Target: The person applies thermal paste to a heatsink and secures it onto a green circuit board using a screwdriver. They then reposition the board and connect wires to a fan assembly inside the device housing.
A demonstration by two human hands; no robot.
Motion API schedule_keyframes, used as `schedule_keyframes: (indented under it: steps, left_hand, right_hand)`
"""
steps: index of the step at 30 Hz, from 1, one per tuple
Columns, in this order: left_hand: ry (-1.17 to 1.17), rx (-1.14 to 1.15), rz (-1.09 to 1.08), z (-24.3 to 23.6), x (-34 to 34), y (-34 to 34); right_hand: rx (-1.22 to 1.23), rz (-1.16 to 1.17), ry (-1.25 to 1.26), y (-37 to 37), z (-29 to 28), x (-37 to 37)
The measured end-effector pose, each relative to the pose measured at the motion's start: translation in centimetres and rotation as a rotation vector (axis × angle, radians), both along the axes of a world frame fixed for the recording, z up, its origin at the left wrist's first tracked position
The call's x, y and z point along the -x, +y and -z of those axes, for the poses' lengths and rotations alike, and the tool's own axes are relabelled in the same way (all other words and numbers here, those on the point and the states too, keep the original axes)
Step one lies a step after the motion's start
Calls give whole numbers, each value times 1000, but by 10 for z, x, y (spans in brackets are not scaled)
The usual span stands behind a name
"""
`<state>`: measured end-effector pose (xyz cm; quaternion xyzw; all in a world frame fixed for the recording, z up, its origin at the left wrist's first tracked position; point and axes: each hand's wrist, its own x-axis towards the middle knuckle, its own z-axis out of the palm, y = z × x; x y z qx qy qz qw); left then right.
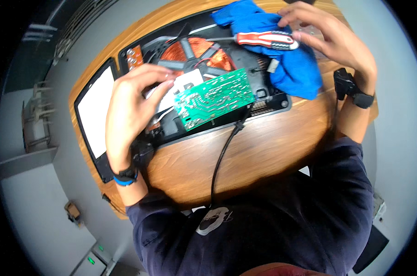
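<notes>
My left hand (132,103) grips the left end of a green circuit board (215,97) and holds it tilted up over an opened black appliance base (275,99). A copper coil (192,51) shows inside the base behind the board. My right hand (330,37) holds a red-and-grey handled screwdriver (266,40) sideways, its shaft pointing left over the coil. A blue cloth (291,64) lies under that hand, draped across the base's right side.
The base rests on a round wooden table (263,156). A black-framed glass top panel (95,115) lies at the table's left edge. A black power cord (222,156) runs from the base toward me. A small black object (344,83) sits by my right wrist.
</notes>
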<state>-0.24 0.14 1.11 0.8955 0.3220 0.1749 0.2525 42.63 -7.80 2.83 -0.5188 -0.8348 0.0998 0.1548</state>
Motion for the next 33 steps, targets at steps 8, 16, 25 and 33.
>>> schedule_keyframes:
  steps: [8,16,25,33]
  left_hand:
    - [446,-167,161,-16,-5,-47]
    - [502,-181,144,-12,-11,-53]
    - [498,-189,132,-12,-12,-53]
    - [500,-180,124,-12,-12,-54]
  right_hand:
    - [252,459,-301,3,16,-81]
    - [306,707,-344,2,25,-80]
    - [281,560,32,-1,96,-131]
    - [439,647,-151,20,57,-78]
